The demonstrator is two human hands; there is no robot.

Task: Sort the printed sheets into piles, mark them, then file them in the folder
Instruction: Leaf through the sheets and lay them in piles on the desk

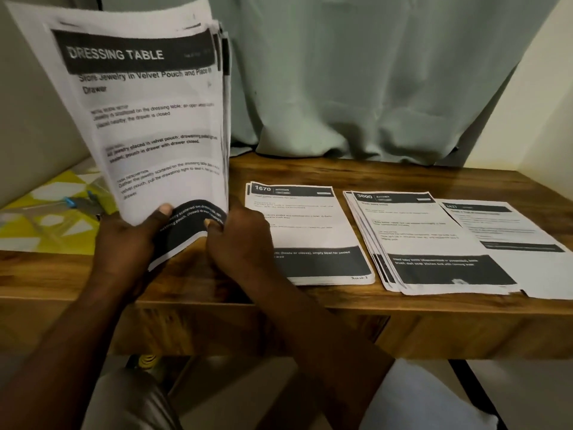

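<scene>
My left hand (133, 231) and right hand (235, 234) both clamp the upright stack (148, 119) by its bottom edge; the sorted piles (307, 234) lie flat to my right, nearer my right hand

3 piles (400, 240) on table (310, 172), right of stack (155, 119).

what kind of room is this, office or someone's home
Probably a home room, not an office: a small wooden desk pushed against a pale green curtain, with a yellow patterned bedsheet at its left. Printed sheets lie sorted on the desk.
</scene>
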